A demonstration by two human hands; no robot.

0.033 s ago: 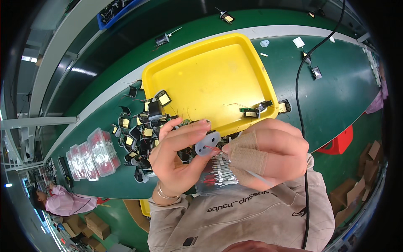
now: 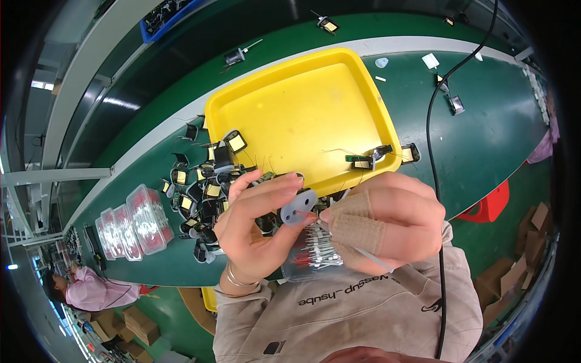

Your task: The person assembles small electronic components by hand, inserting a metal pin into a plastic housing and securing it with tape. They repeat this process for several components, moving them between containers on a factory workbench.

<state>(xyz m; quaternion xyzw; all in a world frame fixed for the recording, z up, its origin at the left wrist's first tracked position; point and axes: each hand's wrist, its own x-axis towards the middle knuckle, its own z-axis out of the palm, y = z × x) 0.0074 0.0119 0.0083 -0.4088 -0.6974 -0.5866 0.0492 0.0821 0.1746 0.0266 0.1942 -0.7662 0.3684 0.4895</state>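
Boxes of clear plastic stand at left of you, at least three, closely overlapping, perhaps to save room on the green table. Next comes a heap of black parts with yellow pads, too mixed for counting; it lies against the yellow tray, probably to be within your left reach. Your left hand is pinching one grey oval piece between thumb and fingers, in front of your body; you hold it by the edge, it seems, so that its face, with at least two holes, is free. Below is one clear container of thin red and white pieces, many, placed near both hands, maybe for short reach. Your right hand, with tape around its fingers, is closed on one thin pale stick; a red tip shows beside the oval piece, but I cannot tell if it belongs to the stick. Farther right are one black cable and two small dark parts, well apart from your hands.
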